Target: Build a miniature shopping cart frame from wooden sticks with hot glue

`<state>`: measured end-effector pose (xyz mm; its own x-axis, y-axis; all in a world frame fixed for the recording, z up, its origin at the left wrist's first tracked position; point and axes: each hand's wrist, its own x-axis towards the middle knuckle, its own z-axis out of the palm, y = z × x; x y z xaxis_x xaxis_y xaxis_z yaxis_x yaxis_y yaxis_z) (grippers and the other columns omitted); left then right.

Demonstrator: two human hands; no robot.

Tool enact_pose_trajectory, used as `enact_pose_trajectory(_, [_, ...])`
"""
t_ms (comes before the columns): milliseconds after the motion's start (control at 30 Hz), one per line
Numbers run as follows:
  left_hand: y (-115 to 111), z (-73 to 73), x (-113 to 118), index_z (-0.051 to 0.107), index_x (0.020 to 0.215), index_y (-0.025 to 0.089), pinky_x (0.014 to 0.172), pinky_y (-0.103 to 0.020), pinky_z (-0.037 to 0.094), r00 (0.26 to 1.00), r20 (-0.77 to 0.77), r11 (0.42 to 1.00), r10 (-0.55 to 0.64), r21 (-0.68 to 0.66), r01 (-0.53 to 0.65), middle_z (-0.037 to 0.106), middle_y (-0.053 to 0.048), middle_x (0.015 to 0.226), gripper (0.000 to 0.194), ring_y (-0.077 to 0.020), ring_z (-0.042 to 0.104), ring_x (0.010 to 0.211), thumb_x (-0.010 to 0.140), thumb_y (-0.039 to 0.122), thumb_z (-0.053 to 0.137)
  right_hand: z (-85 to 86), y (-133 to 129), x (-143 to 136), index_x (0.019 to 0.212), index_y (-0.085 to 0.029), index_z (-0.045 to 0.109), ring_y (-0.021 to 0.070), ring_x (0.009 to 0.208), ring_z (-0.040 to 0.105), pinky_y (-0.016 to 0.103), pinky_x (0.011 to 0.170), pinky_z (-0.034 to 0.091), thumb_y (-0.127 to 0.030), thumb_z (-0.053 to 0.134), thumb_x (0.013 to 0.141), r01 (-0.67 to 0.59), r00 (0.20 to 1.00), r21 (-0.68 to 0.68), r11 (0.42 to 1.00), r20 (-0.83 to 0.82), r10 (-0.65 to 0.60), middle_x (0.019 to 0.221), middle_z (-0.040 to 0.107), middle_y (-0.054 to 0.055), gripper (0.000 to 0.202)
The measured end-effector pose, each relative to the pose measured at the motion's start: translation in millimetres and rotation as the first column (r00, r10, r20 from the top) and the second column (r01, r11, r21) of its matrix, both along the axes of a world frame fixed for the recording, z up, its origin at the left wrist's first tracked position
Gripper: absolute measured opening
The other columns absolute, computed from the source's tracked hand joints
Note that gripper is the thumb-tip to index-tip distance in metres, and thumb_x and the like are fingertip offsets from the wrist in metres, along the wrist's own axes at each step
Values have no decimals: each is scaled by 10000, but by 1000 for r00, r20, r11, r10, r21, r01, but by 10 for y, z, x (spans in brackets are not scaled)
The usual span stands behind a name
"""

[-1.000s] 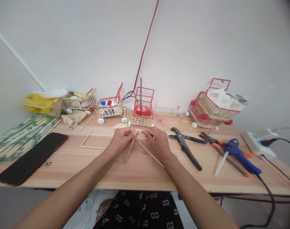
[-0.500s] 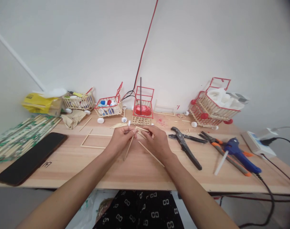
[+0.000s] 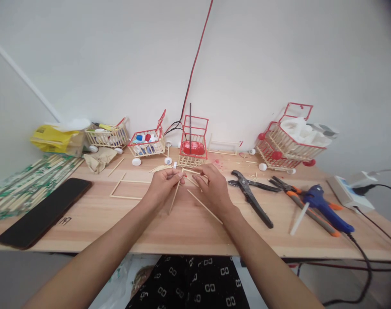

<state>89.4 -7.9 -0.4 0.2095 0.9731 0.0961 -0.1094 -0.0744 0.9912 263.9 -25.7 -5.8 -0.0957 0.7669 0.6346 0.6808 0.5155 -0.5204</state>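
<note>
In the head view, my left hand (image 3: 163, 185) pinches a thin wooden stick (image 3: 174, 199) that slants down toward the tabletop. My right hand (image 3: 214, 189) is closed on another thin stick (image 3: 190, 171), whose far end meets the left one at a corner by my left fingertips. The joint itself is partly hidden by the fingers. Under my right wrist a loose stick (image 3: 204, 206) lies on the table. A flat stick frame (image 3: 124, 197) rests just left of my left hand, which covers part of it.
Small stick carts (image 3: 146, 148) with white or red wheels stand along the wall. Cutting pliers (image 3: 251, 199), orange-handled pliers (image 3: 306, 210), a blue glue gun (image 3: 327, 210) and a power strip (image 3: 350, 195) lie right. A phone (image 3: 43, 214) and bundled sticks (image 3: 31, 184) lie left.
My right fingers have shifted a little along the stick and spread slightly. My left hand keeps its pinch, and the view has moved slightly.
</note>
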Motion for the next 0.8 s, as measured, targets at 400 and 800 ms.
enact_pose_trajectory(400, [-15, -6, 19, 656, 650, 155, 697, -262, 394, 998, -22, 998, -56, 25, 56, 691, -60, 782, 244, -173, 589, 773, 747, 377, 690, 25, -22, -3, 986, -222, 691, 210, 961, 592, 335, 840, 447, -241, 555, 898, 12, 999, -16, 1000, 31, -12, 981, 698, 52, 164])
enact_pose_trajectory(800, [-28, -16, 36, 661, 634, 157, 717, -269, 400, 995, -45, 995, -94, 31, 95, 672, -43, 734, 240, -170, 581, 761, 753, 365, 679, 4, -29, -13, 998, -229, 713, 195, 930, 628, 319, 842, 443, -205, 558, 901, -28, 999, -4, 1000, 47, 28, 984, 733, 28, 184])
